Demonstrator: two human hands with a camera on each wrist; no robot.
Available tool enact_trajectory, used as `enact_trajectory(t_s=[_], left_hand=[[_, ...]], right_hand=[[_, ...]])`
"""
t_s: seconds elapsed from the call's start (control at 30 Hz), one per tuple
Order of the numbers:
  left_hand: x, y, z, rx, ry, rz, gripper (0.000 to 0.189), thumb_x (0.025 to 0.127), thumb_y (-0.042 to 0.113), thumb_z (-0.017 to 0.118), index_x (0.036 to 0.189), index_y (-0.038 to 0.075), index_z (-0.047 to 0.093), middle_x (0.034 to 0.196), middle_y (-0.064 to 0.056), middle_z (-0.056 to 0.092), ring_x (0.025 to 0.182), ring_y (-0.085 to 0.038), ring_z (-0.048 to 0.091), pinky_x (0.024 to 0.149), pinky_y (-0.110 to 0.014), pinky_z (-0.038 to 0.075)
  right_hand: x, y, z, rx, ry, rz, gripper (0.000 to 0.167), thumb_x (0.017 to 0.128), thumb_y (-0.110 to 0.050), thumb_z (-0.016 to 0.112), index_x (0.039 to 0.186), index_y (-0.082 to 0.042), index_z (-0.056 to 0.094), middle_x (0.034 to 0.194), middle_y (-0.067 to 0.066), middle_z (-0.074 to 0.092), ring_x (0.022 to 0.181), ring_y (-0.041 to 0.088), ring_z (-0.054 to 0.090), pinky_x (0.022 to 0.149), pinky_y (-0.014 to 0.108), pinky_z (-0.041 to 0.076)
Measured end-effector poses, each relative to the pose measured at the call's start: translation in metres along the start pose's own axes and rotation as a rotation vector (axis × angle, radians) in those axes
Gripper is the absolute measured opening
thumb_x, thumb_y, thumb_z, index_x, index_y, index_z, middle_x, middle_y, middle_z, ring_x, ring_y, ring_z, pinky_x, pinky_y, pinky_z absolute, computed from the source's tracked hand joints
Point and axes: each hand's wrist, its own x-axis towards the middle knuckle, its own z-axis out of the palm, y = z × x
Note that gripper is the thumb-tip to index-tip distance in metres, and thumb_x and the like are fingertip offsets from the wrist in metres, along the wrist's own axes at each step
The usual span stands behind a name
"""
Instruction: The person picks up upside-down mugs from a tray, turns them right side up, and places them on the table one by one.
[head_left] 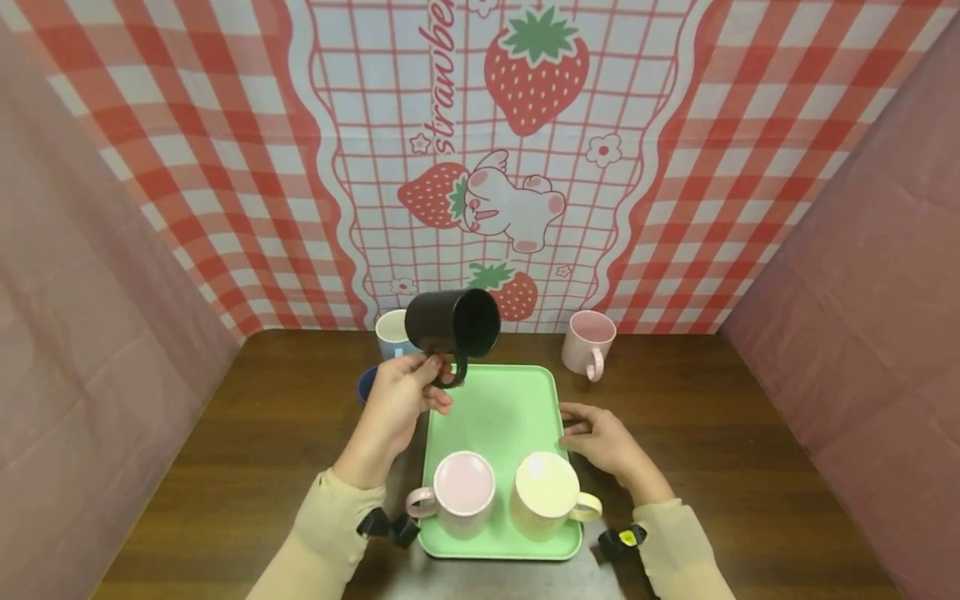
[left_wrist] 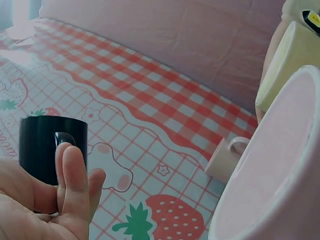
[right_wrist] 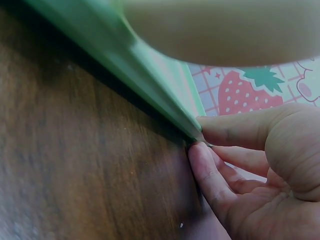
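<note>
Left hand (head_left: 401, 398) grips a tilted black mug (head_left: 433, 322) (by its handle (head_left: 461, 372)), eleven o'clock of a green tray (head_left: 495, 417); right hand (head_left: 602, 440) pinches the tray's three-o'clock rim (head_left: 556, 392).

Hands (head_left: 400, 398) (head_left: 606, 443) apart, left higher

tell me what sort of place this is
Likely a staged tabletop booth: a brown wood-grain table, boxed in by creased pink fabric side walls and a red-and-white strawberry-print cloth backdrop, bears a pale green rectangular tray.

Cream sleeves (head_left: 326, 529), black wrist cameras (head_left: 405, 530), yellow mark (head_left: 628, 538) on right one
</note>
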Motion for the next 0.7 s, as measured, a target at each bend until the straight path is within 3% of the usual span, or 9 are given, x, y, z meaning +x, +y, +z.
enact_trajectory(t_s=[0.23,0.47,0.7], left_hand=[[0.002,-0.003,0.001,-0.066,-0.080,-0.089,0.023,0.116,0.009,0.050,0.106,-0.009,0.062,0.085,-0.010,0.078,0.060,-0.008,0.069,0.064,-0.024,0.061],[0.001,-0.007,0.003,-0.109,-0.127,-0.151,0.024,0.116,0.010,0.047,0.124,-0.011,0.057,0.087,-0.009,0.077,0.062,-0.008,0.067,0.065,-0.022,0.059],[0.001,-0.012,0.009,-0.092,-0.147,-0.180,0.026,0.116,0.010,0.045,0.109,-0.010,0.060,0.083,-0.007,0.075,0.060,-0.007,0.064,0.064,-0.022,0.058]], right_hand=[[-0.001,0.000,-0.001,0.009,-0.006,-0.013,0.061,0.094,0.001,0.079,0.150,0.010,0.057,0.137,0.025,0.069,0.111,0.030,0.071,0.085,0.030,0.061],[-0.001,0.000,0.000,0.005,-0.004,-0.032,0.062,0.094,0.002,0.080,0.149,0.014,0.056,0.138,0.029,0.067,0.111,0.032,0.071,0.083,0.032,0.062],[-0.001,-0.002,-0.001,-0.042,-0.007,-0.026,0.059,0.093,0.001,0.080,0.148,0.010,0.059,0.137,0.025,0.070,0.110,0.031,0.072,0.085,0.033,0.061]])
